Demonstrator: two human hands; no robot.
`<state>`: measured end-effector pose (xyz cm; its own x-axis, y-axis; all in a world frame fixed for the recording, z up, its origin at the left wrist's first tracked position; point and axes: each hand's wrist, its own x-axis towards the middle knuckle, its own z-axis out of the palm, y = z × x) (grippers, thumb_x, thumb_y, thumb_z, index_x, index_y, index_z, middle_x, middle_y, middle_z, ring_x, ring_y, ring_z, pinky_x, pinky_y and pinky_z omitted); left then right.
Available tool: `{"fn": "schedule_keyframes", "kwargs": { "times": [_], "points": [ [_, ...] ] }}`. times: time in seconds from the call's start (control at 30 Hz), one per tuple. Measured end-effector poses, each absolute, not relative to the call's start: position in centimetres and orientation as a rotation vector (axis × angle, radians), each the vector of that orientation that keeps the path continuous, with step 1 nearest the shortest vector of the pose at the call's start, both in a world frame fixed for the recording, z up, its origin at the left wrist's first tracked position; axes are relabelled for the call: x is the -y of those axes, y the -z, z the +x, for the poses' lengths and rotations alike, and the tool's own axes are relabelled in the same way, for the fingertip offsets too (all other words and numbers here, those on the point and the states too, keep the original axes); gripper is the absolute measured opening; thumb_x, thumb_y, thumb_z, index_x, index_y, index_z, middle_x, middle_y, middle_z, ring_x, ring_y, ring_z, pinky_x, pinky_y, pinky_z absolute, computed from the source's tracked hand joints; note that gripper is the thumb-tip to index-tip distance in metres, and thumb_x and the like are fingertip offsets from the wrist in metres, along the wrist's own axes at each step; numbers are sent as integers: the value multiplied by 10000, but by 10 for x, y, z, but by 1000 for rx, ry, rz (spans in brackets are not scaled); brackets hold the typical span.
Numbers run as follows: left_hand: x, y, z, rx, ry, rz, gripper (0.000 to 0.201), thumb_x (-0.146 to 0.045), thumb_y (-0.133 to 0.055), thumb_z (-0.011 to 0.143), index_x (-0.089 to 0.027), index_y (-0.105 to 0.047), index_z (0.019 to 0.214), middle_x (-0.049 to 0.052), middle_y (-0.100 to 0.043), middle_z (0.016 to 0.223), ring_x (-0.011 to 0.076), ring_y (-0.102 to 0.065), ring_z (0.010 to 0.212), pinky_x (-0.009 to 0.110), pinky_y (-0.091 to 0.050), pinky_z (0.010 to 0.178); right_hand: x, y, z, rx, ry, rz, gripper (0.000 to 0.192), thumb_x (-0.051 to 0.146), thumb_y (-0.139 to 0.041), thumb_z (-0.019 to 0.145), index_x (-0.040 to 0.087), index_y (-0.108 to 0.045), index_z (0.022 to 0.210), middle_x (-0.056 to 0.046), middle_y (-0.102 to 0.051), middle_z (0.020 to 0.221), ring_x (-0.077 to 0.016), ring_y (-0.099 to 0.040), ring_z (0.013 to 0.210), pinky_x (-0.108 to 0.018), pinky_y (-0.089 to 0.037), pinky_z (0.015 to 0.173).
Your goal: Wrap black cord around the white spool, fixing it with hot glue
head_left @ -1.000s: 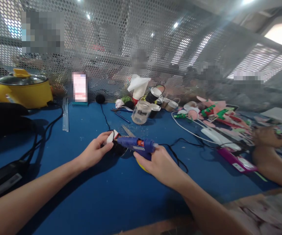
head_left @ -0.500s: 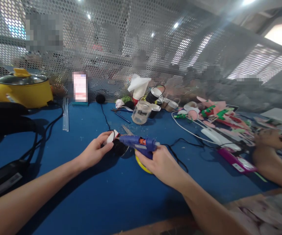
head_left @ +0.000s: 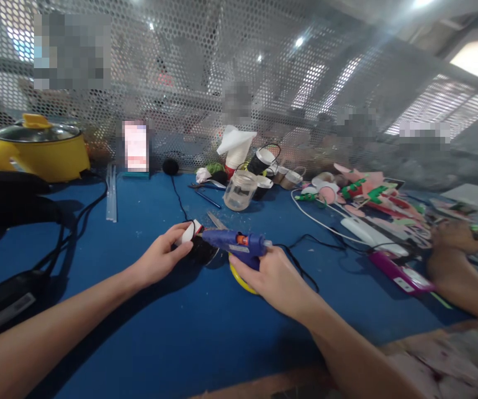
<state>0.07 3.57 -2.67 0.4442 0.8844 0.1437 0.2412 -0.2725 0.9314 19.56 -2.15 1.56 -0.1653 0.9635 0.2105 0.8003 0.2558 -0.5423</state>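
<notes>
My left hand (head_left: pixel 167 249) is closed on a small white cup-like piece (head_left: pixel 191 230), pinched between thumb and fingers. Black yarn (head_left: pixel 179 200) runs across it from a black yarn ball (head_left: pixel 170 166) at the back. In my right hand (head_left: pixel 278 280) is a blue hot glue gun (head_left: pixel 234 242), gripped by its handle, its nozzle touching or almost touching the white piece. Below the nozzle lies a dark round thing (head_left: pixel 205 252), partly covered. Scissors with a yellow handle (head_left: pixel 241 280) lie under the glue gun, their blades (head_left: pixel 216 220) pointing away.
Behind stand a clear plastic jar (head_left: pixel 241 191), a black-wrapped cup (head_left: pixel 262 160) and pliers. Clear glue sticks (head_left: pixel 111 194), a phone (head_left: pixel 136 147) and a yellow pot (head_left: pixel 41 158) are left. On the right lie felt pieces, a purple power strip (head_left: pixel 400 272) and another person's hand (head_left: pixel 455 238).
My hands, the glue gun and the white piece stay almost still. At the right, the other person's hands have shifted slightly.
</notes>
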Motion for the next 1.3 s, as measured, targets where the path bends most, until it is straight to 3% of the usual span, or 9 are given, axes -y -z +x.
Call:
{"fn": "schedule_keyframes", "kwargs": {
  "times": [0.2, 0.67, 1.3],
  "points": [
    [-35, 25, 0, -982, -870, 1793, 331, -369, -470, 769, -142, -589, 977, 130, -437, 1282, 260, -402, 1173, 384, -270, 1002, 22, -15, 196, 2020, -442, -1609, 192, 285, -456, 742, 170, -490, 592, 14, -476, 490, -100, -405, 442, -220, -357, 456],
    [-36, 27, -1, -970, -889, 1810, 353, -402, -474, 771, -156, -590, 996, 115, -448, 1279, 267, -410, 1167, 389, -277, 1002, 21, -19, 196, 2013, -409, -1633, 150, 275, -464, 735, 161, -536, 670, -29, -559, 596, -141, -493, 531, -255, -403, 543],
    [-38, 23, 0, -969, -860, 1868, 316, -385, -467, 767, -170, -600, 956, 103, -461, 1277, 255, -400, 1179, 383, -272, 1003, 19, -24, 202, 1894, -638, -1597, 294, 279, -470, 761, 192, -389, 492, 35, -455, 358, -91, -434, 330, -209, -364, 385]
  ]
}}
